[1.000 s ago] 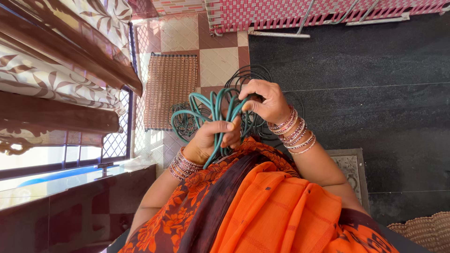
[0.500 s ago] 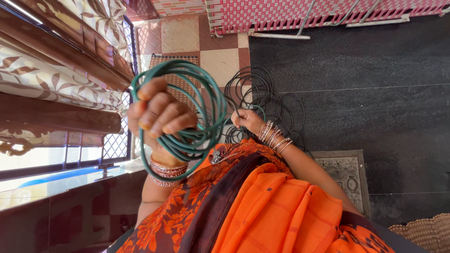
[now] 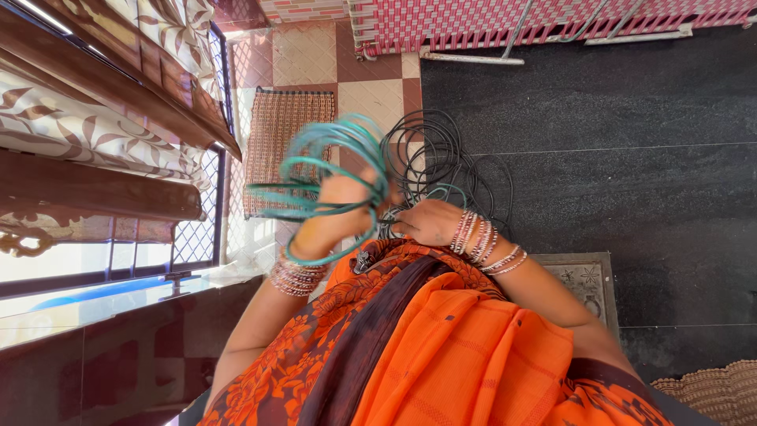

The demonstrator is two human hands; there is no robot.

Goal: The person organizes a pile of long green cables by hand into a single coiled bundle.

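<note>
My left hand (image 3: 335, 209) is shut on a coil of teal-green cable (image 3: 331, 146), held up in front of me; the coil is blurred by motion. Just to its right, my right hand (image 3: 430, 223) pinches a strand of the same green cable low down, close to my left hand. Behind both hands a loose coil of thin black cable (image 3: 445, 146) lies on the floor. Both wrists carry several bangles. My orange patterned garment (image 3: 465, 347) fills the bottom of the view.
A brown woven mat (image 3: 284, 134) lies on the checked tiles beyond the coils. A pink woven cot with a metal frame (image 3: 552, 24) stands at the far end. A curtained, grilled window (image 3: 197, 237) is on the left. A small patterned mat (image 3: 590, 280) lies on the dark floor (image 3: 615, 158).
My left hand lifted the green coil up and left, away from my right hand, then swung it back down beside it. My right hand dropped lower and stayed near the black coil.
</note>
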